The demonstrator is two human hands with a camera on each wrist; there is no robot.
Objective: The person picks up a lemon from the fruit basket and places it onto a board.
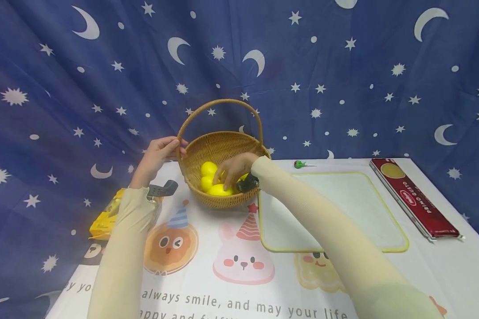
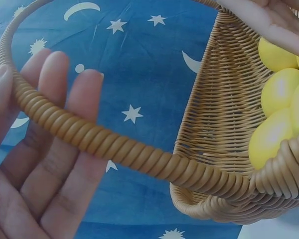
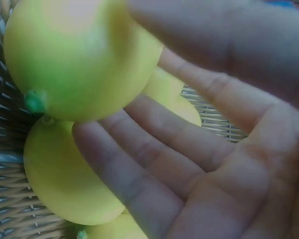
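Note:
A brown wicker basket (image 1: 223,202) with a tall arched handle (image 1: 223,101) stands at the back of the table. Several yellow lemons (image 1: 209,168) lie together inside it. At the left side of the handle, my left hand (image 1: 159,153) holds on, with the thumb on one side of the wrapped cane and the fingers behind it. My right hand (image 1: 236,167) reaches down into the basket. In the right wrist view its thumb and fingers grip a lemon (image 3: 79,59) with a green tip, which rests over another lemon (image 3: 70,174). The basket's floor is mostly hidden.
Right of the basket lies a white board (image 1: 335,208) with a yellow rim, partly under my right forearm. Beyond it is a long red pasta pack (image 1: 415,197). A small green and red lollipop (image 1: 299,164) sits behind the board. A yellow packet (image 1: 105,221) is beside my left forearm.

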